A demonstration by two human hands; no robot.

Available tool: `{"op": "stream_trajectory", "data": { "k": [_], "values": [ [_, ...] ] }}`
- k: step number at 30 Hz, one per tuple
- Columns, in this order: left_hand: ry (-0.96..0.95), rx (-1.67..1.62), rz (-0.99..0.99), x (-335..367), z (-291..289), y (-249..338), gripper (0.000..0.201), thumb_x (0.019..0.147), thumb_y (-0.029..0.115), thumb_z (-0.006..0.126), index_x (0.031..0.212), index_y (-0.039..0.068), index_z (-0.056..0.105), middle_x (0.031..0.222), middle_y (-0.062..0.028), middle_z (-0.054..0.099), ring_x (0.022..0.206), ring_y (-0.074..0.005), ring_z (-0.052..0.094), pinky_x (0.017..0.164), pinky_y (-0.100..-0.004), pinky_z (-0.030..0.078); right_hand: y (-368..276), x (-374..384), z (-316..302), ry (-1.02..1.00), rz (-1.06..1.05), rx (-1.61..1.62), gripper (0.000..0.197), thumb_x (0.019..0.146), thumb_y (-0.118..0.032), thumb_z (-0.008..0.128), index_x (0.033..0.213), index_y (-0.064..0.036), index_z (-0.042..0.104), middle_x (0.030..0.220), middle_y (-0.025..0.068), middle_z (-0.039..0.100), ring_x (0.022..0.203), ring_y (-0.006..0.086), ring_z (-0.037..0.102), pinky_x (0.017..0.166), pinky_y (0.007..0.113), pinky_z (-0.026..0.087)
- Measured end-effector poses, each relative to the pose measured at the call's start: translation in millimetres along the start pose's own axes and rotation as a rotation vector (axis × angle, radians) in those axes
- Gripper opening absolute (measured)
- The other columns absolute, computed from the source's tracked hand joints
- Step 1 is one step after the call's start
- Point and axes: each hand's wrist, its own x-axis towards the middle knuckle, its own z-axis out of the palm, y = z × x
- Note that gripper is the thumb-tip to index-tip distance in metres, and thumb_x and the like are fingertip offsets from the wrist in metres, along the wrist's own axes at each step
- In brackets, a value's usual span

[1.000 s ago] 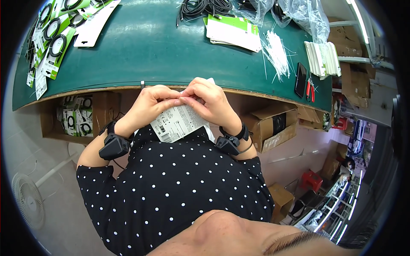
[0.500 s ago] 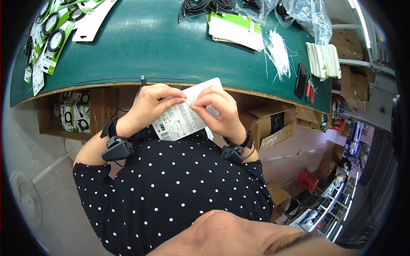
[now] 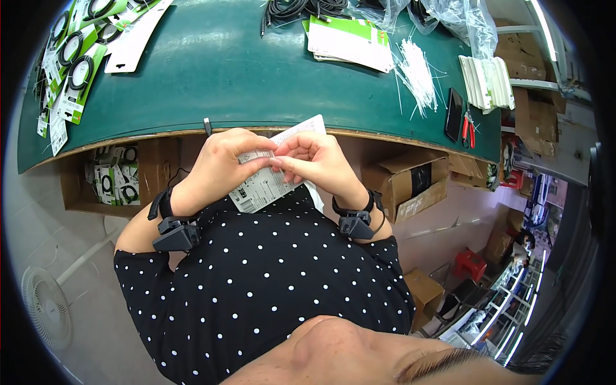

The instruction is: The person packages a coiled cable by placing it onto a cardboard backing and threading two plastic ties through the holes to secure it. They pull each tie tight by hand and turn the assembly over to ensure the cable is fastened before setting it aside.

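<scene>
A white printed packaging card [image 3: 260,192], back side up, is in front of my body at the table's near edge. Over it, my left hand [image 3: 232,160] and my right hand [image 3: 319,163] meet with fingertips pinched together. Whatever lies in the pinch is too small or hidden to make out. Just beyond my left hand, a dark cable plug [image 3: 208,126] sticks up; the hand hides what it joins. Fingers cover the middle of the card.
On the green table [image 3: 256,83] lie white cable ties [image 3: 418,77], blank cards [image 3: 350,48], black cables [image 3: 301,9], a phone [image 3: 453,114] and red-handled cutters [image 3: 468,130]. Carded cables [image 3: 80,74] pile at left. Cardboard boxes [image 3: 410,179] stand below.
My right hand has moved left, so its fingertips now touch those of my left hand. Before, a small gap lay between them. More of the card's middle is now covered.
</scene>
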Motion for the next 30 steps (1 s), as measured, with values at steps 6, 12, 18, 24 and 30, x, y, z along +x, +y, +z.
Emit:
{"op": "stream_trajectory", "data": {
  "k": [6, 12, 18, 24, 30],
  "values": [
    [-0.122, -0.401, -0.370, -1, -7, 8, 0.032, 0.076, 0.003, 0.080, 0.105, 0.000, 0.070, 0.105, -0.0089, 0.069, 0.093, -0.0178, 0.068, 0.084, -0.0304, 0.054, 10, -8, -2, 0.023, -0.015, -0.054, 0.017, 0.089, -0.010, 0.071, 0.100, 0.0032, 0.066, 0.082, 0.0062, 0.070, 0.066, 0.0071, 0.065, 0.056, 0.018, 0.051],
    [-0.016, -0.533, -0.363, -2, -6, 10, 0.029, 0.077, -0.002, 0.076, 0.105, -0.001, 0.068, 0.108, -0.0083, 0.068, 0.096, -0.0169, 0.067, 0.086, -0.0299, 0.054, 24, -7, 0, 0.054, -0.239, -0.147, 0.012, 0.090, -0.007, 0.069, 0.097, 0.0030, 0.067, 0.083, 0.0055, 0.070, 0.067, 0.0066, 0.064, 0.059, 0.018, 0.051],
    [0.137, -0.027, 0.072, -4, -6, 10, 0.030, 0.073, -0.008, 0.073, 0.103, -0.001, 0.069, 0.100, -0.0114, 0.070, 0.092, -0.0214, 0.068, 0.081, -0.0310, 0.054, 19, -8, 10, 0.176, -0.365, -0.156, 0.012, 0.088, -0.004, 0.069, 0.098, 0.0027, 0.070, 0.081, 0.0051, 0.070, 0.068, 0.0075, 0.064, 0.060, 0.021, 0.050],
    [0.298, 0.057, 0.332, -5, -2, 15, 0.035, 0.071, -0.011, 0.069, 0.104, 0.001, 0.071, 0.096, -0.0143, 0.071, 0.089, -0.0274, 0.069, 0.076, -0.0330, 0.055, 22, -5, 10, 0.188, -0.605, -0.220, 0.010, 0.088, 0.000, 0.068, 0.097, 0.0034, 0.070, 0.085, 0.0073, 0.070, 0.071, 0.0105, 0.065, 0.062, 0.022, 0.052],
    [0.329, 0.012, 0.343, -2, -1, 12, 0.035, 0.070, -0.012, 0.071, 0.103, 0.001, 0.071, 0.096, -0.0128, 0.071, 0.088, -0.0270, 0.069, 0.075, -0.0331, 0.055, 25, -1, 11, 0.181, -0.708, -0.191, 0.009, 0.088, -0.001, 0.069, 0.096, 0.0033, 0.070, 0.086, 0.0080, 0.070, 0.072, 0.0120, 0.066, 0.062, 0.024, 0.052]
  ]
}}
